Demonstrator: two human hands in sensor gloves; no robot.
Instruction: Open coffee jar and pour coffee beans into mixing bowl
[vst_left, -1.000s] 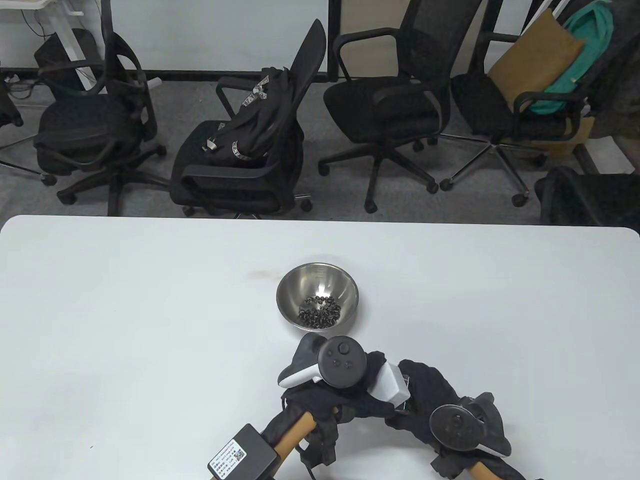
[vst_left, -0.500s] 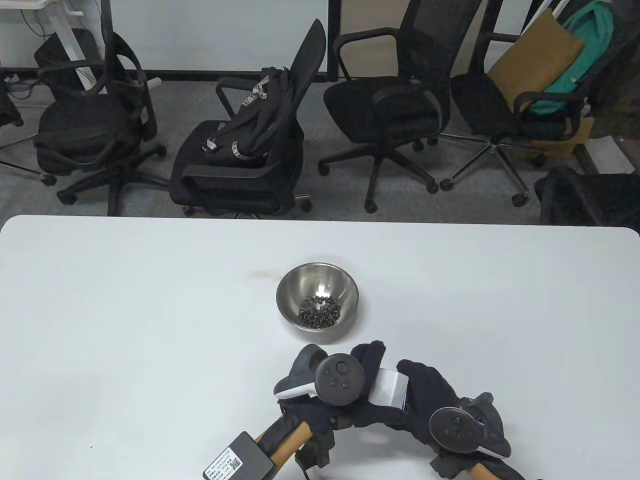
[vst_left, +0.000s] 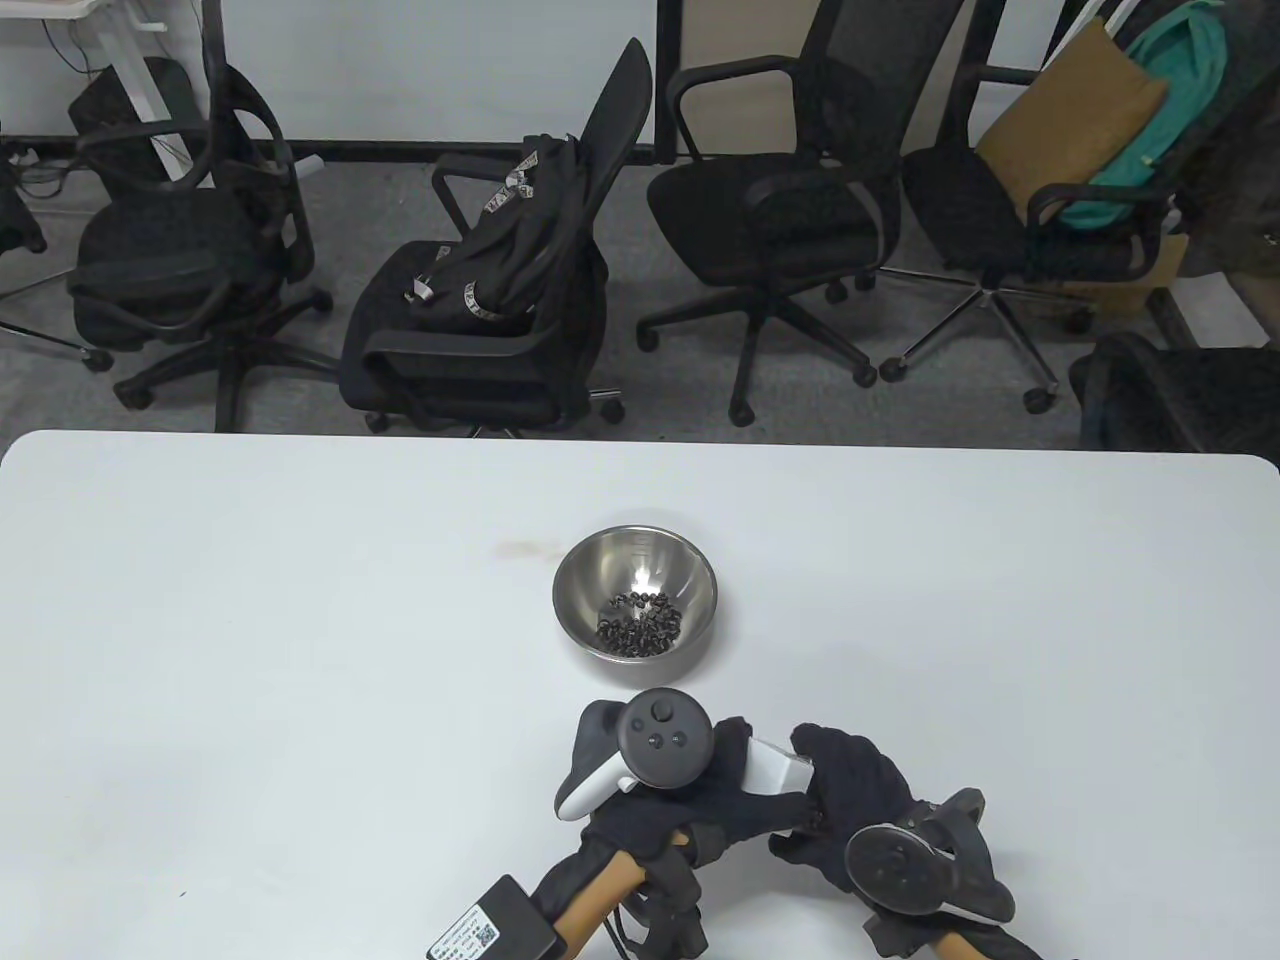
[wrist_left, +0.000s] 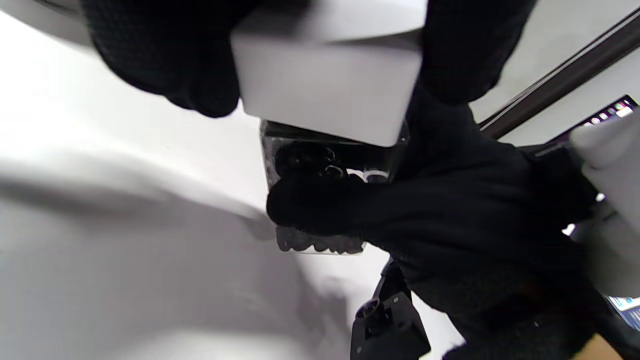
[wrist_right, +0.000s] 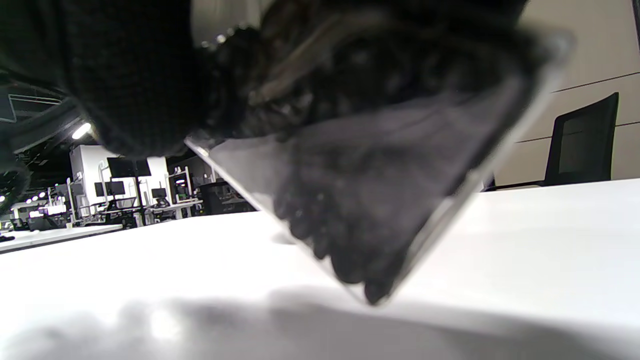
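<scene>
The steel mixing bowl (vst_left: 636, 598) stands mid-table with several coffee beans (vst_left: 640, 625) in its bottom. Just in front of it my two hands meet around the coffee jar. My left hand (vst_left: 745, 795) grips the white lid (vst_left: 775, 768) from above; in the left wrist view the lid (wrist_left: 325, 95) sits on the clear jar (wrist_left: 320, 165). My right hand (vst_left: 850, 790) wraps around the jar body, its fingers (wrist_left: 400, 210) across the glass. In the right wrist view the jar (wrist_right: 380, 200) is tilted, low over the table, with beans inside.
The white table (vst_left: 250, 650) runs wide to both sides of the bowl. Several black office chairs (vst_left: 480, 300) stand beyond its far edge. A small black box (vst_left: 490, 925) is strapped on my left forearm.
Both hands have drawn slightly back from the bowl with the jar. My left hand has turned on the lid, its tracker swinging left. The bowl has not moved.
</scene>
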